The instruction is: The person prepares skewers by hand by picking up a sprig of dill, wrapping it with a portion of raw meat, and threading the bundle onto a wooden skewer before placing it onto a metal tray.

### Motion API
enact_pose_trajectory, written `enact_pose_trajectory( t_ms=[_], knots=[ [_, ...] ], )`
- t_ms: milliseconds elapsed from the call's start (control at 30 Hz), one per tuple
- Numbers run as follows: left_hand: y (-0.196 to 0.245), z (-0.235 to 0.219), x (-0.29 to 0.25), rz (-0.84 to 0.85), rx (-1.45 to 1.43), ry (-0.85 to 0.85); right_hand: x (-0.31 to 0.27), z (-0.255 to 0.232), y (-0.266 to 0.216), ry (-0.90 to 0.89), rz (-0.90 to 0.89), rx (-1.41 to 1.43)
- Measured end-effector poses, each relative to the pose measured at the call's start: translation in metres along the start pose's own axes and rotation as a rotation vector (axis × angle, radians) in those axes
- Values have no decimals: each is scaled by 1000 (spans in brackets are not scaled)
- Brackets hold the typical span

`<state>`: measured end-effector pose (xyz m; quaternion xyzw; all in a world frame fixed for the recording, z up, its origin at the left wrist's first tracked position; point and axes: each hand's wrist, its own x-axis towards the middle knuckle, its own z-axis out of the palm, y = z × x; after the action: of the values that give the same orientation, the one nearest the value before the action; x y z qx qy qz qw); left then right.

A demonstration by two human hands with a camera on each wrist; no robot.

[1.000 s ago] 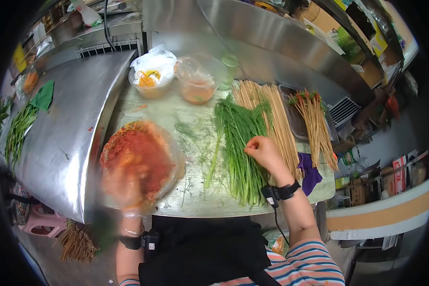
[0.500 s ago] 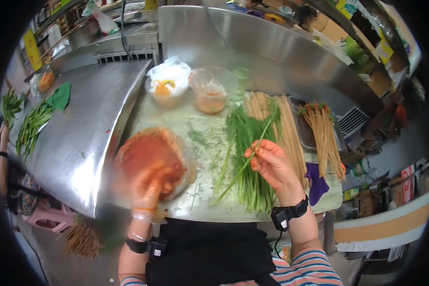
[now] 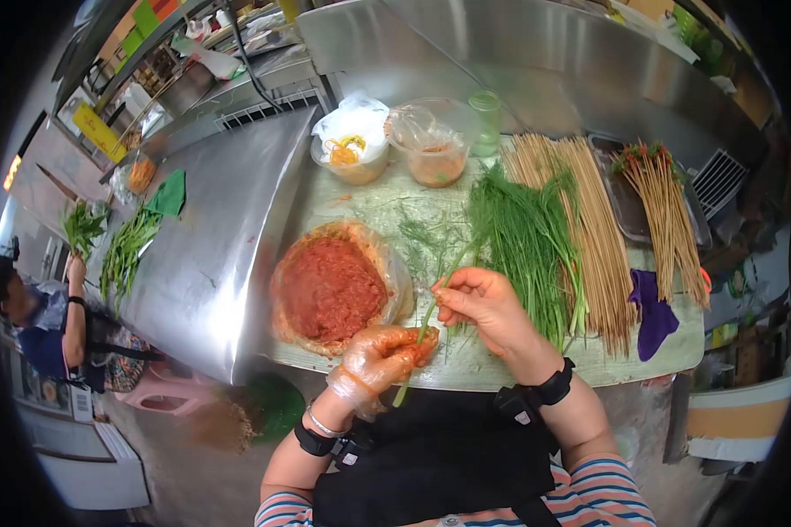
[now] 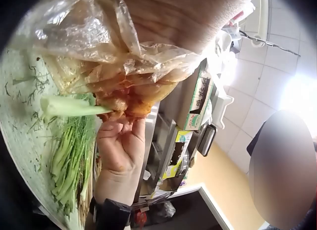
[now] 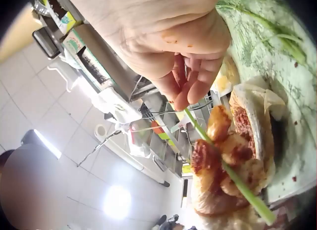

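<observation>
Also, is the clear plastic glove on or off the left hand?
On: the clear plastic glove covers the left hand, with an orange band around it near the wrist.

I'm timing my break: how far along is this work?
The red mince looks prepared, gathered in one mass. In hand is one green stalk, pinched by the right hand, with the gloved left hand around it. The heap of greens probably remains to be worked through; how much is finished, I can't tell.
</observation>
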<state>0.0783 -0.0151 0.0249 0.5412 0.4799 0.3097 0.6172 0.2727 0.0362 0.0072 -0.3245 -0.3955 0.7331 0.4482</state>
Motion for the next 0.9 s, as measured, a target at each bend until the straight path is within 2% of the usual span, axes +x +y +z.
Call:
enact_pose_trajectory(
  t_ms=[67,167,200,300,333,433,467,567,600,700,833,900],
  knots=[
    [4,-1,-1,-73,-36,5,-2,-4,-1,-25,-12,-34],
    [7,-6,-5,-123,1,-35,-5,-8,9,86,-479,-720],
    [10,-6,-6,-126,22,-46,-4,-11,5,199,-793,-1075],
    [8,-4,-8,-97,-13,4,-1,-22,14,282,-326,-381],
    [9,-5,-7,-112,-34,32,-1,-26,0,277,-177,-168],
    [3,-12,-12,-127,-82,19,-10,-31,-26,66,-122,363],
    [1,-12,-12,-125,-98,7,-12,-34,-20,40,-127,152],
    [0,-12,-13,-93,-125,-34,-16,-15,-20,17,-616,-806],
    [1,-12,-14,-81,-129,-49,-17,-5,-21,24,-727,-941],
    [13,-9,-19,-109,-82,-89,-10,2,-17,-36,-863,-1201],
    [17,-12,-22,-162,-5,-75,0,-1,-16,-129,-977,-1269],
    [11,-15,-23,-149,0,-46,0,0,-15,-210,-864,-1142]
  ],
)
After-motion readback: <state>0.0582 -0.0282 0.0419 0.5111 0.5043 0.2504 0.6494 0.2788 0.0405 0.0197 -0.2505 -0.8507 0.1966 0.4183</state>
